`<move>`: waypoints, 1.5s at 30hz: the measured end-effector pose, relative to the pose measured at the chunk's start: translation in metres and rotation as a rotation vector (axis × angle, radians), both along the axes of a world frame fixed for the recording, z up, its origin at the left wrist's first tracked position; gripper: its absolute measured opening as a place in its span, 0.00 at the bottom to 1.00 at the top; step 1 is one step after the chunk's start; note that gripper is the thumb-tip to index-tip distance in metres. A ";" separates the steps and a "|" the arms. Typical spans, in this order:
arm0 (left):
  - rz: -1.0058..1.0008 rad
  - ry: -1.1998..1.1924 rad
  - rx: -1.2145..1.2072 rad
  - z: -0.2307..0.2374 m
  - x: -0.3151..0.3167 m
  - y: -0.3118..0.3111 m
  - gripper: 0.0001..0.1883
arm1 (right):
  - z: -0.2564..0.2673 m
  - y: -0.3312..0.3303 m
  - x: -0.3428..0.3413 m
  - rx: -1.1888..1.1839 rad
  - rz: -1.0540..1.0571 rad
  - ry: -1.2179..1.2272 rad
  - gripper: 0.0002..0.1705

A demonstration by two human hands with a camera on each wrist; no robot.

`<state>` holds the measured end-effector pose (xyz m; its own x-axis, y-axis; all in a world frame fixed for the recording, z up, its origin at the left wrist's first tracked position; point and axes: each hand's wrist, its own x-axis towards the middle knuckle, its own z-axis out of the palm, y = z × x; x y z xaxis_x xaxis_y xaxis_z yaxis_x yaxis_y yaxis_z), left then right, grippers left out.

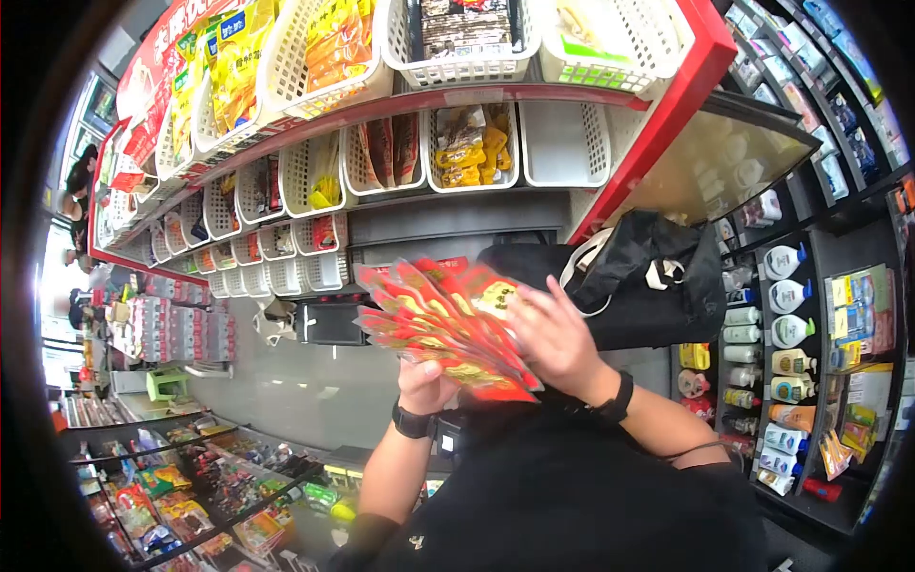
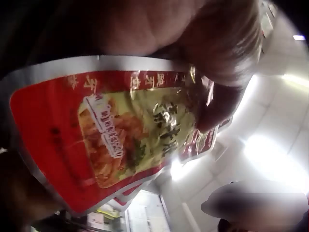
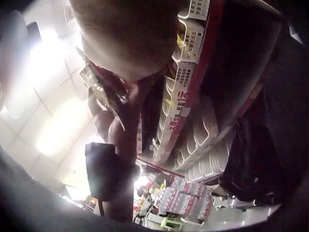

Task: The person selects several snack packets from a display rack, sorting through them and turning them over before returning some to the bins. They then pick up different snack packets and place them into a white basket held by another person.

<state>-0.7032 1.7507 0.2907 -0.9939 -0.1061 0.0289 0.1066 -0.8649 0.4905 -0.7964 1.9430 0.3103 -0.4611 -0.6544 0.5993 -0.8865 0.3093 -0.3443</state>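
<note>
A fanned stack of flat red snack packets (image 1: 443, 324) with yellow labels is held up in front of my torso. My left hand (image 1: 424, 386) grips the stack by its lower left edge, thumb over the near side. Against its right side lies my right hand (image 1: 558, 343), fingers extended and spread along the packets; its thumb is hidden. In the left wrist view, a red packet (image 2: 53, 145) with a food picture hangs close below the left hand (image 2: 159, 29). The right wrist view shows the packets' edges (image 3: 104, 92) partly behind the dark right hand (image 3: 128, 36).
Ahead stands a red-framed shelf with white baskets (image 1: 567, 143) of snacks in rows. A black bag (image 1: 653, 276) rests below its right end. Shelves of bottles (image 1: 786, 296) line the right side. A rack of packaged goods (image 1: 191, 486) is at lower left, beside the grey floor (image 1: 295, 391).
</note>
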 end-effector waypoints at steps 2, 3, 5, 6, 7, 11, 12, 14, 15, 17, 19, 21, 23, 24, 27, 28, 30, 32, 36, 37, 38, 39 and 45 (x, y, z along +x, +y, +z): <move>0.031 -0.023 -0.108 0.002 0.002 0.001 0.38 | -0.005 0.005 0.011 0.097 0.106 -0.080 0.19; 0.053 -0.049 -0.146 0.003 0.003 0.003 0.38 | -0.009 0.007 0.015 0.090 0.140 -0.125 0.20; 0.097 -0.087 -0.196 0.009 0.004 0.010 0.38 | -0.010 0.013 0.014 0.093 0.233 -0.111 0.20; 0.114 -0.095 -0.219 0.009 0.006 0.012 0.38 | -0.007 0.016 0.009 0.105 0.295 -0.053 0.20; 0.133 -0.102 -0.241 0.007 0.008 0.014 0.38 | -0.004 0.021 0.004 0.118 0.358 0.006 0.19; 0.127 -0.085 -0.284 0.004 0.022 0.011 0.39 | -0.006 0.044 -0.010 -0.321 0.433 -0.463 0.25; 0.109 -0.071 -0.287 0.002 0.025 0.008 0.39 | -0.013 0.040 -0.003 -0.600 0.401 -0.862 0.22; 0.038 -0.091 -0.362 -0.004 0.030 0.008 0.47 | -0.013 0.035 -0.001 -0.646 0.448 -1.573 0.18; 0.029 -0.092 -0.404 -0.006 0.029 0.012 0.49 | -0.024 0.029 -0.002 -0.554 0.472 -1.643 0.15; 0.031 -0.089 -0.467 -0.005 0.028 0.020 0.53 | -0.025 0.021 -0.003 -0.494 0.438 -1.611 0.11; 0.049 -0.081 -0.509 0.001 0.028 0.025 0.56 | -0.032 0.022 -0.005 -0.516 0.376 -1.566 0.08; 0.057 -0.079 -0.524 0.000 0.030 0.025 0.61 | -0.033 0.028 -0.010 -0.598 0.303 -1.467 0.06; 0.054 -0.106 -0.513 -0.002 0.032 0.022 0.60 | -0.030 0.036 -0.016 -0.629 0.282 -1.468 0.09; 0.051 -0.118 -0.508 -0.004 0.033 0.020 0.60 | -0.029 0.038 -0.017 -0.675 0.281 -1.478 0.10; 0.068 -0.193 -0.479 -0.023 0.043 0.016 0.48 | -0.020 0.034 -0.017 -0.742 0.284 -1.464 0.11; 0.094 -0.204 -0.478 -0.025 0.043 0.017 0.45 | -0.018 0.032 -0.018 -0.751 0.288 -1.454 0.11; 0.116 -0.212 -0.374 -0.021 0.038 0.022 0.40 | -0.016 0.029 -0.017 -0.769 0.292 -1.439 0.13; 0.163 -0.232 -0.326 -0.024 0.040 0.024 0.40 | -0.021 0.027 -0.016 -0.780 0.301 -1.459 0.13; 0.163 -0.239 -0.257 -0.013 0.036 0.026 0.36 | -0.027 0.025 -0.011 -0.796 0.311 -1.531 0.15; 0.168 -0.229 -0.238 -0.016 0.036 0.025 0.36 | -0.026 0.024 -0.010 -0.815 0.316 -1.564 0.15; 0.174 -0.216 -0.211 -0.016 0.036 0.025 0.36 | -0.024 0.022 -0.008 -0.835 0.319 -1.597 0.15; 0.180 -0.202 -0.182 -0.017 0.036 0.025 0.36 | -0.022 0.021 -0.008 -0.854 0.321 -1.629 0.15; 0.154 -0.147 -0.085 -0.030 0.046 0.018 0.40 | -0.022 0.022 -0.006 -0.826 0.287 -1.645 0.14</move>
